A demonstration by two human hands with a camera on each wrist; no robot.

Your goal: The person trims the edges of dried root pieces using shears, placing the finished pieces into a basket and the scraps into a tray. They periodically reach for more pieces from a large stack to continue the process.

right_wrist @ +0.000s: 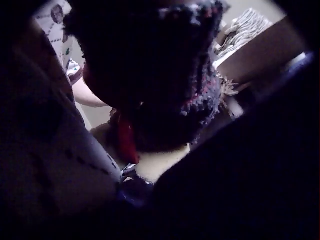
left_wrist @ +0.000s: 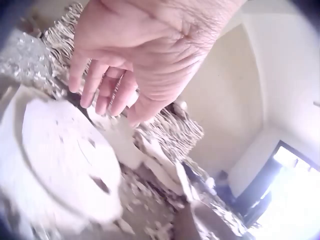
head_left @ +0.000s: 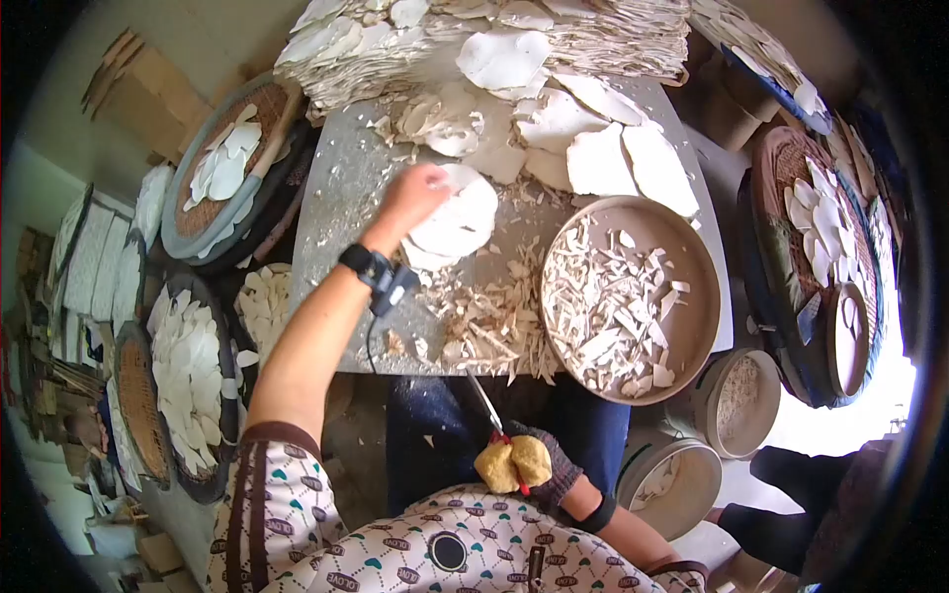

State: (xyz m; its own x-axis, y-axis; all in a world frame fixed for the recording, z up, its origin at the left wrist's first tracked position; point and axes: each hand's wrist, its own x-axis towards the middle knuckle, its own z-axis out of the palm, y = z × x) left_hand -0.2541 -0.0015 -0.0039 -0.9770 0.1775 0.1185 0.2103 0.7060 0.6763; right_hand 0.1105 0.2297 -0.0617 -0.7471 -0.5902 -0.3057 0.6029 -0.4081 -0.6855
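Note:
My bare left hand (head_left: 420,196) hovers over a round white slice (head_left: 460,222) on the grey table. In the left wrist view, the left hand's fingers (left_wrist: 102,90) hang loosely with nothing in them, and the stacked round slices (left_wrist: 70,160) lie below. My right hand (head_left: 559,465), in a dark knit glove, grips scissors (head_left: 486,403) low at my lap. Their red handles carry yellow padding (head_left: 514,465), and the blades point up toward the table's front edge. The right wrist view is dark, showing the glove (right_wrist: 150,75) and a red handle (right_wrist: 127,140).
A round tray (head_left: 714,296) of white offcuts stands at the table's right front. Beside it lies a heap of trimmings (head_left: 494,326). Large white slices (head_left: 598,163) and a tall stack (head_left: 613,44) fill the back. Buckets (head_left: 682,474) stand below right; woven trays (head_left: 193,381) flank the table.

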